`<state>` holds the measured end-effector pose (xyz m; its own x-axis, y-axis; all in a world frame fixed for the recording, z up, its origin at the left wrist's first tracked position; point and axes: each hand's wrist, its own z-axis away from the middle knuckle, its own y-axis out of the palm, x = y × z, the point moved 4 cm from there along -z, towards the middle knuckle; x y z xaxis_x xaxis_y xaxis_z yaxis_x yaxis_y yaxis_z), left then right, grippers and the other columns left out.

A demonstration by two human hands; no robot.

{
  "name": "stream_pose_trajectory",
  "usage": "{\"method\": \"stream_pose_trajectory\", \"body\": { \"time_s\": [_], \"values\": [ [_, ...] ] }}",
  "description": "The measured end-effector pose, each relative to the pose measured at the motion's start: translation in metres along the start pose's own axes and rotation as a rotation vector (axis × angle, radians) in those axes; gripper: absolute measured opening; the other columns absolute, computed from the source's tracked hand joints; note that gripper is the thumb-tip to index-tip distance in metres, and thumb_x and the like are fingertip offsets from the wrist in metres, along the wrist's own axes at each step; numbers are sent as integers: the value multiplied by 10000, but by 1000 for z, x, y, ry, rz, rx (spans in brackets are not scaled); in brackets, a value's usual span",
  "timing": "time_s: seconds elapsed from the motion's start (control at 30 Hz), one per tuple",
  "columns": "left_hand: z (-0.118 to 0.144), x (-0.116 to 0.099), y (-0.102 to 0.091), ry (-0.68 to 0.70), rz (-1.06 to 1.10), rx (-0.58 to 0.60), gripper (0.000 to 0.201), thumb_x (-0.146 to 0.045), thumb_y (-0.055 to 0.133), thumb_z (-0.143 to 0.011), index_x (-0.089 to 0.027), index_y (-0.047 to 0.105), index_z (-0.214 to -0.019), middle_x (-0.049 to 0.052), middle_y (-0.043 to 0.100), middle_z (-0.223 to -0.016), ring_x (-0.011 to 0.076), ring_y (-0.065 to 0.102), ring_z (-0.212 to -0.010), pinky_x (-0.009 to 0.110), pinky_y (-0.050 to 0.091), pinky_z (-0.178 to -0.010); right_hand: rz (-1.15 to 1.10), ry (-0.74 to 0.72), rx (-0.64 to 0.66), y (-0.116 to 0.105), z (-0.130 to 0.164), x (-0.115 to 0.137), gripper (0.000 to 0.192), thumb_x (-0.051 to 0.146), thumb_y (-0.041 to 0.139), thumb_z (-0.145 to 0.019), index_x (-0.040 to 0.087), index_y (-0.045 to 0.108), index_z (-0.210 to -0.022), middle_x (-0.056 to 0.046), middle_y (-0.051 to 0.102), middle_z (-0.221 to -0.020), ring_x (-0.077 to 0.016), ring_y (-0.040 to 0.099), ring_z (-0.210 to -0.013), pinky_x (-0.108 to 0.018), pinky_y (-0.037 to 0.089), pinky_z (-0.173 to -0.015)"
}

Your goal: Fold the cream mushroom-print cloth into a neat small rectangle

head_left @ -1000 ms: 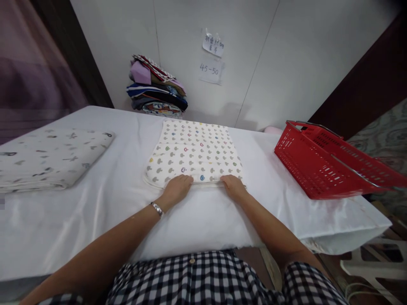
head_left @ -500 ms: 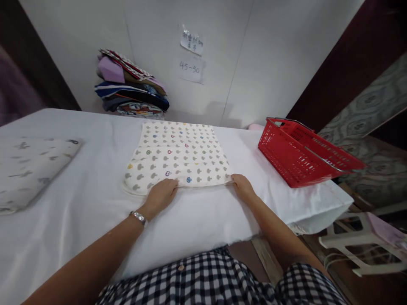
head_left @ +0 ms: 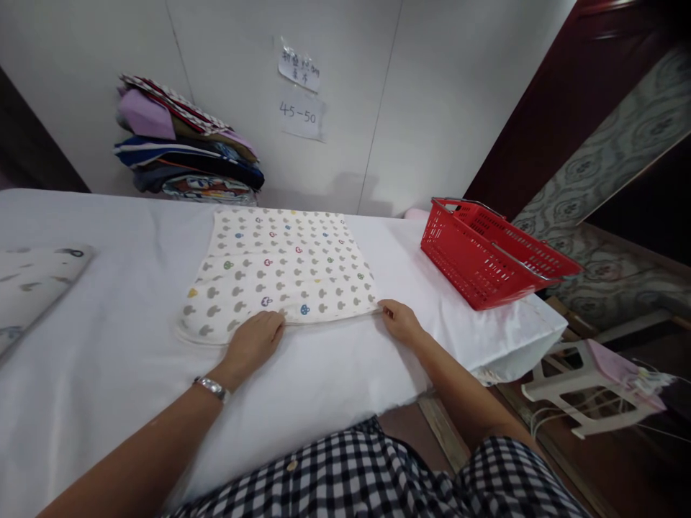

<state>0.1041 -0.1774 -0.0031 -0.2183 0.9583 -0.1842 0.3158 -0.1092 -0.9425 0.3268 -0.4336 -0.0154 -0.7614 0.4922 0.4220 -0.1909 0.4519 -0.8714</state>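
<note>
Under both hands (head_left: 324,334), fingertips hide beneath the patterned cloth (head_left: 281,277) hem

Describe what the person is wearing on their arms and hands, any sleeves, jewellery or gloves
Both hands are bare, no gloves. The left hand has a silver metal wristband, a watch or bracelet, at the wrist. The right hand shows no jewellery. Both forearms are uncovered; the black-and-white checked shirt has short sleeves.
</note>
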Motion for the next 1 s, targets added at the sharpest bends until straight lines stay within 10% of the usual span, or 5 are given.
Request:
{"method": "stream_pose_trajectory", "body": {
  "time_s": [0.37, 0.8, 1.0],
  "values": [
    [1, -1, 2, 31, -6, -17, 210, -203, 361, -859, -198, 525, -729, 50, 594, -733, 205, 564, -721, 322, 427, -645, -540, 380, -99, 0, -42, -9, 247, 357, 511, -723, 169, 629, -830, 34, 542, -607, -104, 459, -547, -212, 373, -532],
    [2, -1, 6, 92, -40, -8, 205, -184, 363, -871, -186, 544, -775, 64, 611, -768, 218, 561, -759, 337, 431, -675, -359, 541, 54, 14, -29, -26, 188, 200, 565, -661, 189, 610, -844, 76, 525, -477, -98, 467, -434, -201, 333, -465],
    [3, 0, 8, 112, -56, -12, 200, -176, 370, -875, -181, 549, -786, 67, 614, -790, 215, 562, -776, 336, 434, -695, -320, 661, 233, 16, -38, -29, 177, 199, 612, -662, 177, 520, -512, 14, 507, -361, -115, 470, -335, -227, 356, -419]
  ]
}}
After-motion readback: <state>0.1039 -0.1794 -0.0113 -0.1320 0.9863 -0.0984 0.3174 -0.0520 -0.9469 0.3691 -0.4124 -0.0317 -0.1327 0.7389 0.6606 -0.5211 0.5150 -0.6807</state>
